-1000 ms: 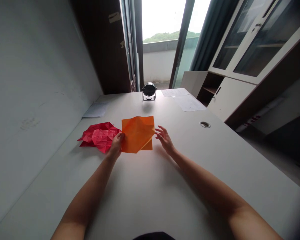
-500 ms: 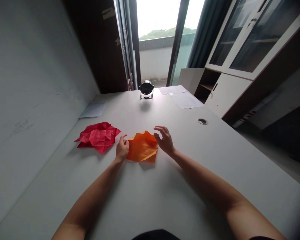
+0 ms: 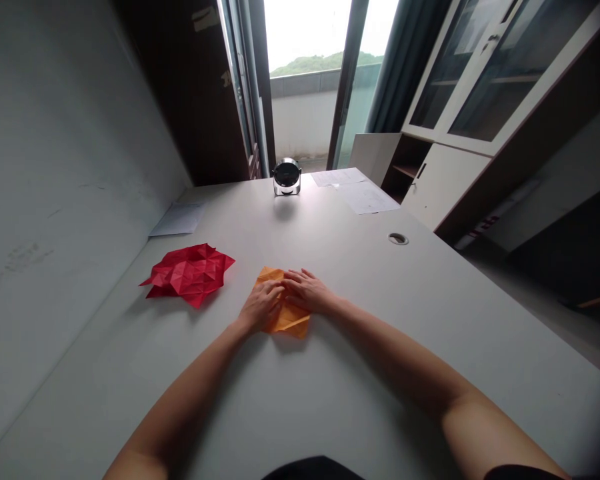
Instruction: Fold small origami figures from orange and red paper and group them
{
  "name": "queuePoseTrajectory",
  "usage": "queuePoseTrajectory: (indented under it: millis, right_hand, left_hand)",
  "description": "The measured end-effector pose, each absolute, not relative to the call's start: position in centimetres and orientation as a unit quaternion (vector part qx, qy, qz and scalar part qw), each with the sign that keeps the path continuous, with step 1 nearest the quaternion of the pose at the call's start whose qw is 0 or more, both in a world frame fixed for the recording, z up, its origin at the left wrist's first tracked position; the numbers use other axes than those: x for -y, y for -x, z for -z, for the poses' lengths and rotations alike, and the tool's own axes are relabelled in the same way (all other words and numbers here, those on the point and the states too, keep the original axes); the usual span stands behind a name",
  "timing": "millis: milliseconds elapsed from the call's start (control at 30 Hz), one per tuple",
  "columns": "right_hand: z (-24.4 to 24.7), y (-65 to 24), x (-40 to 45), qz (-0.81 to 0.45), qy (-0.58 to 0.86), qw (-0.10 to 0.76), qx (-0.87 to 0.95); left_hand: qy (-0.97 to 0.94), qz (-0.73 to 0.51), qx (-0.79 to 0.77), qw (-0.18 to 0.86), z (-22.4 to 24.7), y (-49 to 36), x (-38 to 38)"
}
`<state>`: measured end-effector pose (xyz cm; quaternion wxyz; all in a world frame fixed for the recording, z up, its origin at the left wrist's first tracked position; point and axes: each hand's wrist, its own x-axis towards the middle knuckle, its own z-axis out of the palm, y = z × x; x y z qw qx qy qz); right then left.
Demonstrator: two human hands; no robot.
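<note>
Flat under both hands (image 3: 285, 297), creased orange paper (image 3: 291, 320).

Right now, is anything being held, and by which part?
Nothing looks held: the left hand and right hand rest on top of the orange paper, over its middle.

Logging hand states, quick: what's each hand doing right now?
Left hand: open, palm down on the creased orange paper sheet.
Right hand: open, fingers flattened on the same orange paper.
</note>
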<state>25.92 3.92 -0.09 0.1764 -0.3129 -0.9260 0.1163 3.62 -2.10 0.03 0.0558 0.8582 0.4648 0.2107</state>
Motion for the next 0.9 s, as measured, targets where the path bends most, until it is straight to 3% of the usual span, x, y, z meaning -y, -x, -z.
queuePoseTrajectory:
  millis: [167, 367, 533, 667, 900]
  right_hand:
    - [0.6, -26.5, -5.2, -0.095, 0.374, 0.12, 0.915]
    - [1.4, -27.3, -6.6, -0.064, 0.461, 0.13, 0.876]
    - [1.7, -27.6, -7.4, -0.047, 0.521, 0.189, 0.831]
    - [1.5, -27.8, -7.3, -0.036, 0.476, 0.237, 0.846]
    - [1.6, -27.9, -7.2, -0.131, 0.399, 0.198, 0.885]
  left_hand:
    - [-0.828, -0.109, -0.547, 0.056, 1.3, -2.8, 0.1]
    - [-0.829, -0.053, -0.552, 0.068, 1.5, -2.2, -2.5]
    - [-0.794, -0.074, -0.6, 0.057, 1.9, -3.3, -4.2]
    - [-0.77, -0.114, -0.626, 0.048, 2.2, -3.9, -4.4]
    - [-0.772, -0.188, -0.607, 0.031, 0.7, -3.7, -3.2]
